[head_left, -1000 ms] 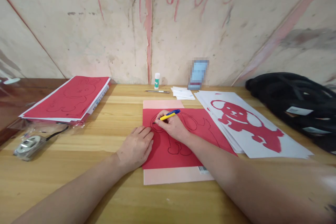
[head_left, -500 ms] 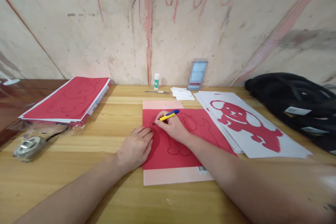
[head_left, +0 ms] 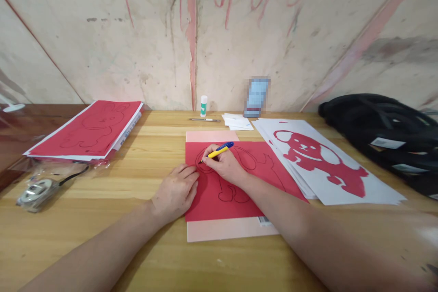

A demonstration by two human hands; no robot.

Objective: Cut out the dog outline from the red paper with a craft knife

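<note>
My right hand [head_left: 222, 163] is closed round a yellow pen [head_left: 221, 149] with a blue end, its tip down on a sheet of red paper [head_left: 205, 200]. The tip meets a dark outline at the upper left of the sheet, where an animal with long ears is drawn. At the sheet's left edge rests my left hand [head_left: 178, 191], fingers bent a little, laid on the paper and holding nothing. Under the red sheet lies a pale pink board [head_left: 222, 230], showing at top and bottom.
White sheets [head_left: 328, 191] with a red dog cut-out lie right, beside a black bag [head_left: 369, 118]. A red-topped paper stack [head_left: 92, 127] and a tape measure [head_left: 37, 194] are left. Behind stand a glue stick [head_left: 203, 106], a slim silver pen-like tool [head_left: 205, 120], paper scraps [head_left: 237, 122] and a blurred phone [head_left: 256, 96].
The view has shifted very slightly. Both hands stay in nearly the same place, and the pen tip is still on the outline.
</note>
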